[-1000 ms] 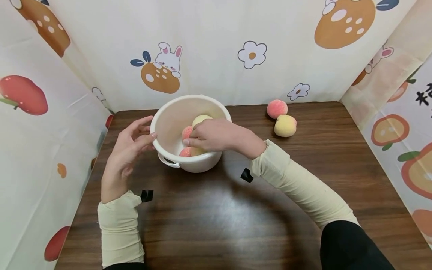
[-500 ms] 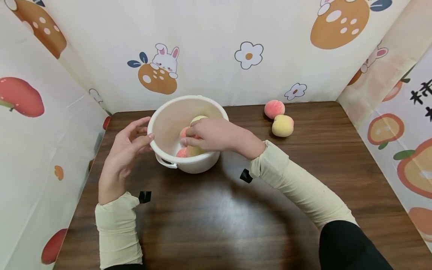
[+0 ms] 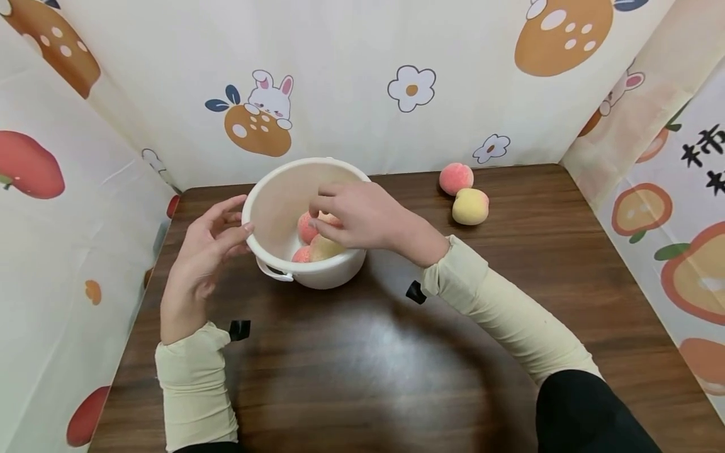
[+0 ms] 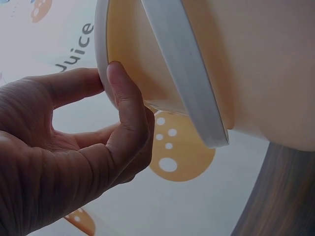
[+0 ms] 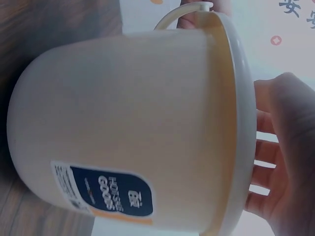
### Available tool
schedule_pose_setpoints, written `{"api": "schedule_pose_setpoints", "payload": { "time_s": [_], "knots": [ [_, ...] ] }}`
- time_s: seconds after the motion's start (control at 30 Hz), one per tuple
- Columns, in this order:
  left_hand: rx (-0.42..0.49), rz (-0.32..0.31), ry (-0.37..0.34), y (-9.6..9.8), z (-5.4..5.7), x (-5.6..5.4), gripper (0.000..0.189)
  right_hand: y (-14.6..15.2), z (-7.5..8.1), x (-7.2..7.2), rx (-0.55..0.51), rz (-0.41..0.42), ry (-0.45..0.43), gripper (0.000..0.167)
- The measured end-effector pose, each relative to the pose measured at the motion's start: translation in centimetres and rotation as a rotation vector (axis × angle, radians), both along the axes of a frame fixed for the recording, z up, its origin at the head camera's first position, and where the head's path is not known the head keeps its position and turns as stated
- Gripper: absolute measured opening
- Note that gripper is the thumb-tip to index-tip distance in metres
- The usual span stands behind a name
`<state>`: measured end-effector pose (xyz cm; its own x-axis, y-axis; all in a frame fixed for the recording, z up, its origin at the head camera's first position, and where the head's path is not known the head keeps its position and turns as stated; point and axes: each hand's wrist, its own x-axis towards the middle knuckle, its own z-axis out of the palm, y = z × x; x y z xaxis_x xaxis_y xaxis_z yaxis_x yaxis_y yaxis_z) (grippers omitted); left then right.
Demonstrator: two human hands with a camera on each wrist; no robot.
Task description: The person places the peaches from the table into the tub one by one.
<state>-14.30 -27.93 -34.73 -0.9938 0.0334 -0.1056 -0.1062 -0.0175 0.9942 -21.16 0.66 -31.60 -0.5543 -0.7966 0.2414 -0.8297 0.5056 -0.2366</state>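
Right hand [image 3: 368,215] over the mouth of the white bucket [image 3: 334,277], thumb and fingers loosely apart, partly blocking the peaches [image 3: 325,248] inside! Left hand [image 3: 205,248] pinches the rim. Out right, a pink peach [image 3: 455,178] sits just behind a yellow one [image 3: 470,207] on the table [image 3: 510,302]; a patterned curtain [image 3: 340,119] rises close behind.

Peaches [image 3: 325,249] in the bucket [image 3: 334,277] lie left of two other peaches [image 3: 470,207] on the table [image 3: 351,390].
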Motion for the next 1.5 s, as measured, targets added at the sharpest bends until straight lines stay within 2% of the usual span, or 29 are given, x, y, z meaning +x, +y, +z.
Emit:
{"api": "schedule_pose_setpoints", "payload": {
  "time_s": [0.23,0.5,0.77,1.07,1.37,1.5],
  "knots": [
    [-0.017,-0.005,-0.015,0.0,0.1,0.1,0.065,1.4,0.0,0.3,-0.046,-0.069,0.049,0.02],
    [0.003,0.002,-0.005,0.1,0.1,0.1,0.063,3.3,0.1,0.2,-0.101,-0.126,0.059,0.017],
    [0.01,-0.012,0.012,-0.2,0.3,-0.1,0.062,5.3,-0.6,0.0,-0.208,-0.17,0.087,0.015],
    [0.043,-0.005,0.0,-0.2,-0.2,0.2,0.061,7.8,-1.7,0.0,-0.226,-0.293,0.111,0.016],
    [0.044,-0.015,0.003,0.0,-0.1,-0.1,0.062,11.0,-2.9,-0.4,-0.272,-0.329,0.126,0.014],
    [0.048,-0.007,-0.004,-0.1,-0.2,0.1,0.061,11.9,-3.5,-0.4,-0.28,-0.376,0.131,0.015]
  ]
}}
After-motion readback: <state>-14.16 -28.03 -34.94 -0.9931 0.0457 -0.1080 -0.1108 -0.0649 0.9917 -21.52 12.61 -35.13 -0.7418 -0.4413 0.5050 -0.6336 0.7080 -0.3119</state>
